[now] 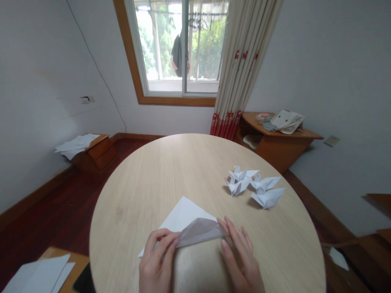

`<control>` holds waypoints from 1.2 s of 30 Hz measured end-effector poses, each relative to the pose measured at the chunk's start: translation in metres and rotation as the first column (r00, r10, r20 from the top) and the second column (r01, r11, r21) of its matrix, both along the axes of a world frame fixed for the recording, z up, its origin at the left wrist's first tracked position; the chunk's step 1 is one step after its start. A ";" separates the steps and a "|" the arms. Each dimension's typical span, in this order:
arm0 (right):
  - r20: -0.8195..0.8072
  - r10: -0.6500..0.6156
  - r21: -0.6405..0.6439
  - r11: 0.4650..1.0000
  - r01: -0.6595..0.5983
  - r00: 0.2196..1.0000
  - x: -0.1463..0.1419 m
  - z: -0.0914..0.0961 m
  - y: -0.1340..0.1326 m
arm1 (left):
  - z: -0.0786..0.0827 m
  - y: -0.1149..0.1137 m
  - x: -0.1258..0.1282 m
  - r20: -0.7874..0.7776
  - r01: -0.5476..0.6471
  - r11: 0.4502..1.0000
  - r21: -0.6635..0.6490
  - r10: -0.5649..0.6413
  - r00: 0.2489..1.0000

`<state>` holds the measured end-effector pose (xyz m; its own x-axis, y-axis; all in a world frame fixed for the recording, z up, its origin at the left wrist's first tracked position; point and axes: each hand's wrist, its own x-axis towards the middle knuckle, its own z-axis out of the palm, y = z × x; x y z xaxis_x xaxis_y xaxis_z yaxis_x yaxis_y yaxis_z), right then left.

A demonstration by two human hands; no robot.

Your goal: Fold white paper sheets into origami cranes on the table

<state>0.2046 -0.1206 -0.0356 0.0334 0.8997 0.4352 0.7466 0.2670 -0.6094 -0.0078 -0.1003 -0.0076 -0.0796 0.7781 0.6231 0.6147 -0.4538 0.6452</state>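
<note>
A sheet of white paper (186, 212) lies on the round wooden table, one corner pointing away from me. Its near part is lifted and folded over, showing a shaded grey underside. My left hand (159, 256) has its fingers bent and pressed together on the paper's left side. On the right, my right hand (240, 254) pinches the paper's right corner between thumb and fingers. Folded paper birds (240, 181) stand in a group beyond my right hand, and another paper bird (269, 198) is at the near right of that group.
The round table (137, 175) fills the middle. White sheets (39, 274) rest on a wooden surface at lower left, and more papers (77, 144) lie on a small cabinet. A corner desk (275, 140) with a bag (287, 121) stands beside the curtain (241, 61).
</note>
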 end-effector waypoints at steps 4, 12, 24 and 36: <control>-0.016 -0.017 0.059 0.998 0.018 1.000 0.001 0.008 -0.001 | 0.003 -0.001 -0.004 -0.102 0.074 0.992 0.101 -0.064 0.993; -0.201 -0.039 0.022 0.999 0.044 0.979 0.004 0.015 -0.003 | 0.002 -0.002 -0.007 -0.245 0.291 0.949 0.125 -0.255 0.935; -0.279 -0.014 0.003 1.000 0.015 0.960 0.003 0.019 -0.005 | 0.007 -0.006 -0.005 -0.247 0.472 0.881 -0.008 -0.459 0.853; -0.345 -0.100 -0.120 0.991 0.062 0.933 0.006 0.013 -0.006 | 0.002 -0.009 -0.005 -0.281 0.500 0.859 -0.109 -0.509 0.813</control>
